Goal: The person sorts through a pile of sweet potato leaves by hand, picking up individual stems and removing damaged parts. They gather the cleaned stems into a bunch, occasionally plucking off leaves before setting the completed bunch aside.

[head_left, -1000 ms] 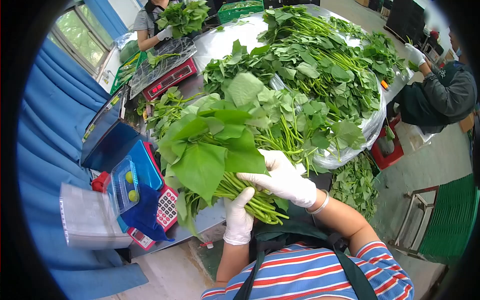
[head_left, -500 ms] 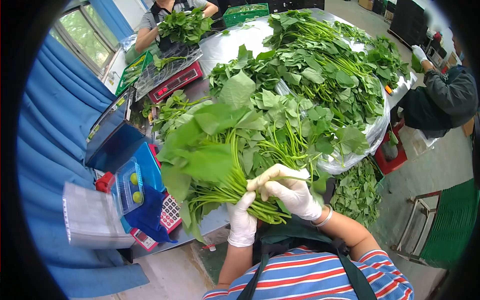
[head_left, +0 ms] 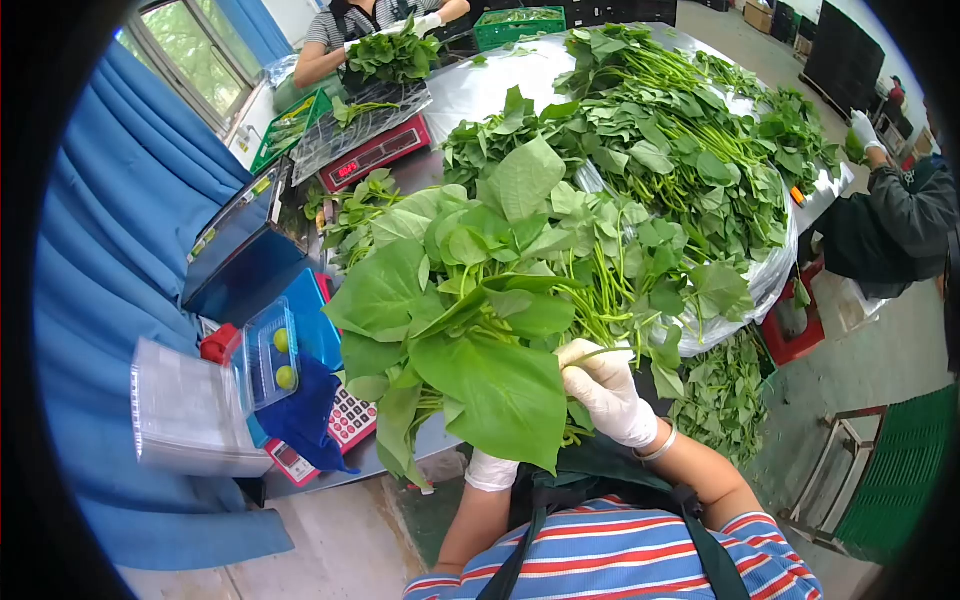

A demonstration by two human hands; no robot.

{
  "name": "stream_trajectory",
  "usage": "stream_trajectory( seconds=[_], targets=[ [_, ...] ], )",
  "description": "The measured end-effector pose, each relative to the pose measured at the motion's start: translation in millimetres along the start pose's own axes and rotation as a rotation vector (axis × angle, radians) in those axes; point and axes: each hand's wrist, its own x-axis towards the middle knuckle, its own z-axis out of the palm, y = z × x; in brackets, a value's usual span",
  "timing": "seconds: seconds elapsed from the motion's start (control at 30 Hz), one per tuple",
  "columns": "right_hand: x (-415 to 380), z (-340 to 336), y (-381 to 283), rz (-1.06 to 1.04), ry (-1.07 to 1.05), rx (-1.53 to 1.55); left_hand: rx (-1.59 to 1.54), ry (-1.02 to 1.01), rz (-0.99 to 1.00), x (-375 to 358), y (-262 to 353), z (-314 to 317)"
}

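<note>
At the near table edge, the left hand (head_left: 492,470) is mostly hidden under broad leaves, clamped on the bunch of greens (head_left: 470,310). At its 2 o'clock the right hand (head_left: 607,390) pinches a stem. The table (head_left: 470,85) is crowded: greens heap (head_left: 680,150) at 12 o'clock, scale (head_left: 335,420) at 9; free room only off the edge. Since before, the bunch has tilted up, its leaves now covering the left hand.

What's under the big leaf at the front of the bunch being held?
The big leaf covers most of the left hand; only its gloved wrist shows below. The stems and grip are hidden. The right hand is beside it.
</note>
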Motion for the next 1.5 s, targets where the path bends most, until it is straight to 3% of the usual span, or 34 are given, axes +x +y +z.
stream_trajectory(
  seconds=[0.03, 0.07, 0.13, 0.17, 0.23, 0.3, 0.37, 0.43, 0.57, 0.63, 0.67, 0.7, 0.77, 0.8, 0.87, 0.93, 0.97, 1.03, 1.2, 1.3, 1.37, 1.43, 1.5],
  targets=[
    [-2, 0, 1, 0.002, 0.002, 0.001, 0.041, -0.163, 0.045, 1, -6, -13],
    [-5, -1, 1, -0.134, 0.178, -0.179, 0.04, -0.161, 0.041, 1, -7, -10],
    [-5, -4, -5, -0.366, 0.567, -0.462, 0.296, 0.232, 0.125, 2, -10, 2],
    [-2, -14, -6, -0.404, 0.757, -0.379, 0.058, 0.285, 0.095, 2, 6, 14],
    [-3, -46, -13, -0.563, 1.095, -0.247, 0.188, 0.155, 0.185, 1, 34, 36],
    [-21, -95, -17, -0.64, 1.104, -0.031, 0.124, 0.189, 0.326, 2, 42, 39],
    [-49, -143, -1, -0.533, 1.213, 0.321, 0.141, 0.142, 0.362, 1, 46, 20],
    [-67, -156, 22, -0.347, 1.244, 0.491, 0.155, 0.249, 0.417, 1, 52, 26],
    [-55, -152, 33, -0.487, 1.251, 0.327, 0.186, 0.232, 0.45, -2, 58, 22],
    [-59, -194, 31, -0.556, 1.251, 0.122, 0.162, 0.222, 0.432, -7, 59, 18],
    [-46, -193, 21, -0.645, 1.481, -0.139, 0.149, 0.212, 0.431, -10, 61, 16],
    [-47, -201, 19, -0.598, 1.556, -0.533, 0.133, 0.202, 0.431, -12, 62, 14],
    [-41, -189, 4, -0.315, 1.438, -1.175, 0.165, 0.169, 0.433, -13, 62, 12],
    [-35, -176, 0, -0.309, 1.436, -1.181, 0.177, 0.198, 0.436, -13, 61, 11],
    [-18, -134, 4, -0.128, 0.777, -0.784, 0.153, 0.224, 0.403, -12, 59, 6],
    [-4, -97, 24, -0.208, 0.473, -1.034, 0.137, 0.199, 0.395, -10, 57, 5],
    [0, -83, 30, -0.104, 0.406, -1.111, 0.12, 0.176, 0.39, -9, 56, 6],
    [6, -78, 48, -0.084, 0.345, -1.359, 0.131, 0.169, 0.391, -10, 58, 9],
    [9, -87, 52, 0.073, 0.4, -1.317, 0.126, 0.183, 0.387, -14, 62, 3],
    [8, -99, 30, 0.211, 0.366, -0.988, 0.082, 0.196, 0.363, -12, 60, -1],
    [5, -96, 19, 0.205, 0.43, -0.996, 0.051, 0.184, 0.351, -9, 56, -1],
    [3, -97, 15, 0.058, 0.513, -0.823, 0.045, 0.176, 0.348, -6, 54, -1],
    [3, -99, 11, 0.137, 0.457, -0.724, 0.027, 0.16, 0.341, -4, 53, 1]
  ],
)
